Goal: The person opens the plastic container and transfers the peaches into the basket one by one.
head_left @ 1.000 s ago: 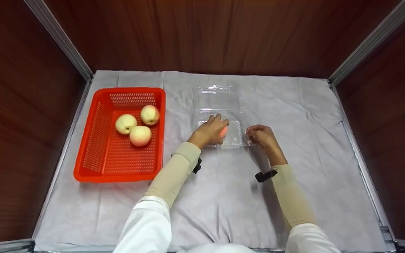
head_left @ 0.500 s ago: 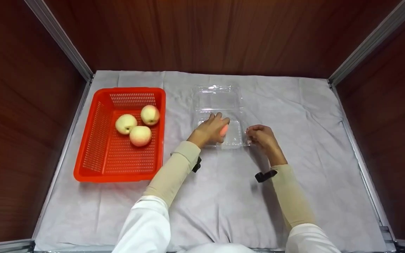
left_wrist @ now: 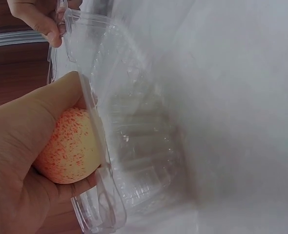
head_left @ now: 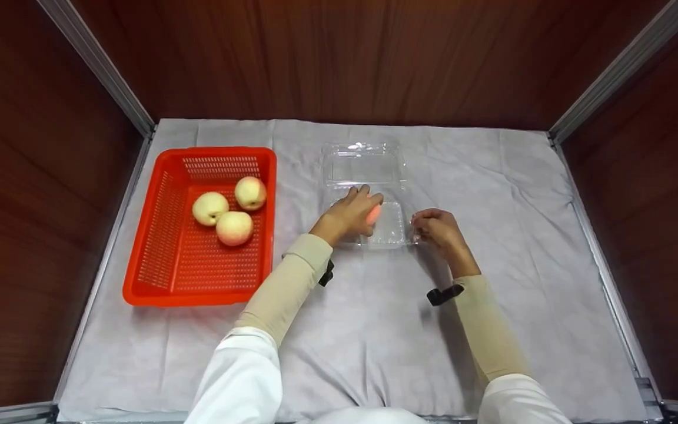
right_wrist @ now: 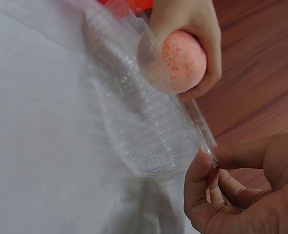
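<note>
My left hand grips a round, pinkish-yellow peach with red speckles, fingers curled round its sides. The peach sits at the rim of a clear plastic clamshell box, partly inside its base. At the box's right edge, my right hand pinches the clear rim between thumb and fingers, as the right wrist view shows close up. The box's lid lies folded back, away from me. In the right wrist view the peach shows bare on the side facing the camera.
A red perforated plastic basket stands to the left, with three pale yellow peaches in it. Grey cloth covers the table. Dark wood-grain panels in metal frames enclose the back and sides.
My left hand has shifted slightly away from me and to the left with the peach in it. The right hand has stayed at the box's rim.
</note>
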Motion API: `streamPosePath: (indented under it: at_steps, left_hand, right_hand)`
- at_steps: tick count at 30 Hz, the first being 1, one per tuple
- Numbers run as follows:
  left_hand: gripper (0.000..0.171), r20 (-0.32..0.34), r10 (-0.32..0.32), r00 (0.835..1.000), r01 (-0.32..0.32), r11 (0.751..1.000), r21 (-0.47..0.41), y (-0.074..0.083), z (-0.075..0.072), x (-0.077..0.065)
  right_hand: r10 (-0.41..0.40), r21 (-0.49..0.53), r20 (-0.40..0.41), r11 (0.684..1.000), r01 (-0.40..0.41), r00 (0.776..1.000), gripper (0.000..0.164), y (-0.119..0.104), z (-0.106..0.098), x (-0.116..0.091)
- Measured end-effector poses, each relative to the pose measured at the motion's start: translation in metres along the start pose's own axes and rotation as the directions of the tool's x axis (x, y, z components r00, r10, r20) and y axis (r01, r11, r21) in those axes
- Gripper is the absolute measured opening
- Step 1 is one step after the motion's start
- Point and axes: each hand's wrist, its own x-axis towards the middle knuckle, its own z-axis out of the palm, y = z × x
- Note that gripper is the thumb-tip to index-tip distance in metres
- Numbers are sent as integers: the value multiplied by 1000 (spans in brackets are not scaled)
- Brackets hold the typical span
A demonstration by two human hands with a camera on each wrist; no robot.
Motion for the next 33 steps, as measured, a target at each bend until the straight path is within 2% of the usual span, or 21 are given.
streamPosePath:
  at_steps: [13, 19, 24, 33]
  left_hand:
    - [62, -17, 8, 1000, -8, 1000, 0, -3, -8, 0]
    - [63, -21, 16, 1000, -17, 1000, -21, -3, -12, -1]
    - [62, -33, 32, 999, -32, 999, -3, -4, -16, -2]
    - [65, -26, 20, 999, -20, 1000, 0, -7, -23, -3]
  right_hand:
    - [-37, -38, -40, 999, 35, 999, 15, 1, 3, -4]
    - [-32, -29, -23, 999, 31, 999, 16, 0, 2, -4]
    - [-32, -22, -17, 999, 32, 999, 18, -1, 2, -6]
    - [-28, 16, -12, 999, 29, 1000, 15, -1, 3, -8]
